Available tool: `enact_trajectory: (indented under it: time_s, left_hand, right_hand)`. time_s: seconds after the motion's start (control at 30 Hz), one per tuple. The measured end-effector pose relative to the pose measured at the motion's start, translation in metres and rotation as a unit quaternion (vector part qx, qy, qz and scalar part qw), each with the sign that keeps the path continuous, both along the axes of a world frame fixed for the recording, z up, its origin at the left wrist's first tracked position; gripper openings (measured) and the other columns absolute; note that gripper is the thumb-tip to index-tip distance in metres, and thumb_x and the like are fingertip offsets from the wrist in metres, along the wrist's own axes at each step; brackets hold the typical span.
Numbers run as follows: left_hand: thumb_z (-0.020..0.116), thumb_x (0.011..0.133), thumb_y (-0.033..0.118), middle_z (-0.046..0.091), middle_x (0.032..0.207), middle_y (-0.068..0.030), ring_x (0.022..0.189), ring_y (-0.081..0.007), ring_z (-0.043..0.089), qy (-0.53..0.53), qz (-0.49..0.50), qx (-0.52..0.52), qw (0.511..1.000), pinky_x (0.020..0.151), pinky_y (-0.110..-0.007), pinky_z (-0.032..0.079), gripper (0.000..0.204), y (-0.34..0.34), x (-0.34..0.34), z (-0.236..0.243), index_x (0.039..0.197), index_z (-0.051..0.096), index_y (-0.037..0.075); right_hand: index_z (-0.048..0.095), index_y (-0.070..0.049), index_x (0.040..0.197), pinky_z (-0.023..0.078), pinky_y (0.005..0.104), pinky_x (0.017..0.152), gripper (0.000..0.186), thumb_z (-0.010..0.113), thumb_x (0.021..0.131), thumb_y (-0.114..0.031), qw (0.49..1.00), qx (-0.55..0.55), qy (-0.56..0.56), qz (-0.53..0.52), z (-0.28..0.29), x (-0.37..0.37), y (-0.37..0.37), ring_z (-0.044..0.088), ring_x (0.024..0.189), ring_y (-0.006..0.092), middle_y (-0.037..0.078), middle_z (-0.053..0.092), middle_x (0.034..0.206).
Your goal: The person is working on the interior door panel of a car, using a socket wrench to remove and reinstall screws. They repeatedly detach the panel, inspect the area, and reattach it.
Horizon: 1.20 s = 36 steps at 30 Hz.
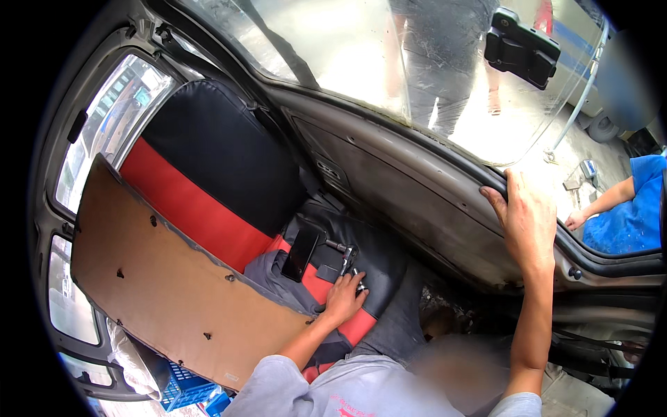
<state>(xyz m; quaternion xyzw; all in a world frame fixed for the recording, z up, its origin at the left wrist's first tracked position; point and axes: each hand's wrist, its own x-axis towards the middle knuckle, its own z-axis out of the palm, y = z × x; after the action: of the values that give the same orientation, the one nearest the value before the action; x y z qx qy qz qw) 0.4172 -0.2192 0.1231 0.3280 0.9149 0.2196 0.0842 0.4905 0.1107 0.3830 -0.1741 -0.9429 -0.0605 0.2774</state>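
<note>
My left hand (345,299) rests on the red and black seat (219,149), its fingers closed around a small chrome socket (361,285). Just beyond the fingertips lies a ratchet wrench (346,258) with a chrome and dark body. A black phone (301,255) lies to the left of it, partly over dark grey cloth (267,276). Next to the wrench is a small flat dark piece (328,272). My right hand (529,219) grips the sill of the vehicle door (410,177), thumb on the inner side and fingertips hidden over the edge.
A large brown trim panel (160,278) with black clips leans across the seat on the left. Blue crates (184,386) stand behind it. Outside the glass, a black device (521,48) shows at the top right, and a person in blue (625,208) reaches toward the ground.
</note>
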Motion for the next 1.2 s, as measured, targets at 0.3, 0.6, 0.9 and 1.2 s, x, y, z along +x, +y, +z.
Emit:
enact_trajectory:
  time_s: [0.3,0.6,0.9,1.2]
  left_hand:
    - [0.070,0.085,0.023,0.058,0.102,-0.0148,0.101,-0.0341,0.057,-0.077,0.008,-0.002,0.997,0.084,-0.045,0.048,0.052,0.002,-0.007,0.021,0.131,0.055,0.005]
    - [0.065,0.088,0.019,0.057,0.102,-0.0157,0.098,-0.0332,0.058,-0.127,0.049,0.119,0.983,0.082,-0.045,0.050,0.036,-0.011,-0.006,-0.006,0.118,0.057,0.001]
    - [0.049,0.103,0.027,0.056,0.085,-0.0031,0.071,-0.0132,0.055,-0.466,0.204,0.758,0.408,0.062,-0.028,0.046,0.027,0.055,-0.135,0.009,0.116,0.058,0.005]
    - [0.046,0.103,0.031,0.060,0.080,-0.0063,0.070,-0.0197,0.058,-0.499,0.294,0.746,0.329,0.065,-0.034,0.050,0.026,0.074,-0.236,-0.059,0.103,0.057,0.007]
  right_hand:
    - [0.054,0.000,0.131,0.043,0.0439,0.100,0.049,0.067,0.089,-0.020,0.998,0.002,0.060,0.022,-0.007,0.038,-0.032,0.057,0.114,0.0354,0.018,0.059,0.125]
    - [0.060,0.006,0.118,0.049,0.0307,0.090,0.030,0.061,0.096,-0.013,0.809,-0.582,0.051,-0.067,-0.158,0.123,-0.113,0.065,0.100,0.0201,0.013,0.066,0.111]
    - [0.055,0.003,0.124,0.051,0.0352,0.079,0.039,0.059,0.097,-0.025,0.801,-0.552,-0.147,0.176,-0.199,-0.101,-0.179,0.067,0.087,0.0250,0.020,0.068,0.094]
    - [0.060,-0.001,0.093,0.049,0.0548,0.068,0.032,0.054,0.096,-0.032,0.920,-0.272,-0.208,0.189,-0.227,-0.229,-0.182,0.064,0.076,0.0459,0.027,0.066,0.078]
